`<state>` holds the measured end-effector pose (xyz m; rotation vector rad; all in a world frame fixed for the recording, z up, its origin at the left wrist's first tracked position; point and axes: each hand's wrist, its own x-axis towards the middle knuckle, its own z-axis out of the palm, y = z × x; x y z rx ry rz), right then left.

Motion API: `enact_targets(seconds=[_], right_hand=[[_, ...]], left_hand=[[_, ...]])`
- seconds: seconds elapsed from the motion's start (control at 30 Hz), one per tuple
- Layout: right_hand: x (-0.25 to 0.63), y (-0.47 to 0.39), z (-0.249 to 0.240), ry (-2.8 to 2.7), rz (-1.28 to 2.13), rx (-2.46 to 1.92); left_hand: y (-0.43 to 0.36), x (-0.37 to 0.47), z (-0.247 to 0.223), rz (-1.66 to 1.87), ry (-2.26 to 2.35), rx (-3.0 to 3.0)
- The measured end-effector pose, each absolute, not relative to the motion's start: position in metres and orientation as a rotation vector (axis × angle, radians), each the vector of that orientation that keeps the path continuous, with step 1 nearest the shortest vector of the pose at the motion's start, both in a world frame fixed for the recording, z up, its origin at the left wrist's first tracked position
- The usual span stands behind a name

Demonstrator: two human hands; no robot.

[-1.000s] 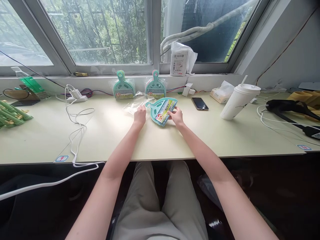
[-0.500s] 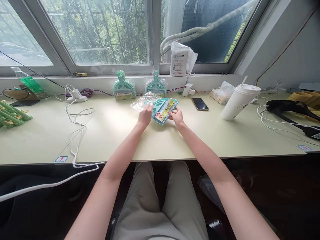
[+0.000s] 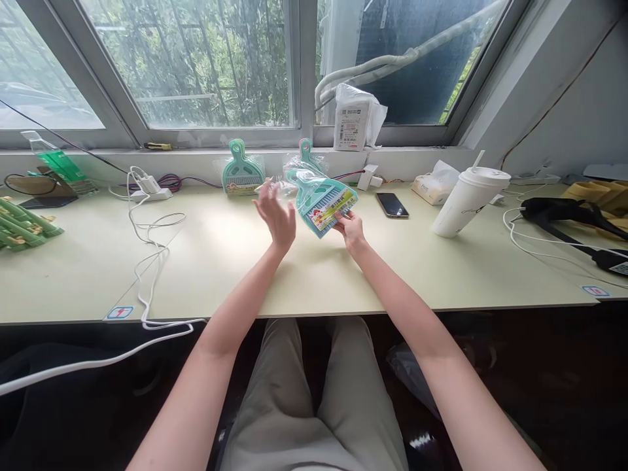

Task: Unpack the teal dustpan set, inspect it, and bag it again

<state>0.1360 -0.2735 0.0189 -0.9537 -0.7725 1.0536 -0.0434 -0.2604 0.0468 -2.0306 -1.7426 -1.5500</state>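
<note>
My right hand [image 3: 350,230] grips the lower right edge of a mint-green mini dustpan and brush set [image 3: 321,204]. The set is tilted above the table, its handle pointing up and left, with a yellow printed label across the bristles. Clear plastic wrap [image 3: 287,186] trails from its handle end. My left hand [image 3: 275,214] is raised just left of the set, fingers apart, close to the wrap; whether a fingertip touches the wrap I cannot tell. Behind, two similar wrapped dustpan sets lean against the sill: the left one [image 3: 243,175] and the right one [image 3: 305,152], partly hidden.
On the right are a phone [image 3: 392,205], a tissue pack [image 3: 436,183], a white cup with a straw [image 3: 471,199] and a black strap [image 3: 564,212]. White cables [image 3: 152,248], a power strip [image 3: 152,190] and green bundles [image 3: 27,226] lie to the left.
My left hand has let go of the set's handle end and moved left, its fingers spreading. In my right hand the set has turned slightly, its handle swinging upward.
</note>
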Motion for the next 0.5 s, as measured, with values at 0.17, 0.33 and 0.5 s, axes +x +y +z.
enact_targets(seconds=[0.17, 0.33, 0.5], right_hand=[[0.137, -0.272, 0.02, -0.832, 1.023, -0.928], [0.136, -0.27, 0.016, -0.871, 1.064, -0.887], [0.136, -0.273, 0.018, -0.825, 1.053, -0.873]], left_hand=[[-0.236, -0.048, 0.047, -2.215, -1.964, -2.166], [-0.226, -0.046, 0.035, -2.548, -1.588, -2.858], [-0.236, -0.04, 0.036, -2.584, -1.473, -3.027]])
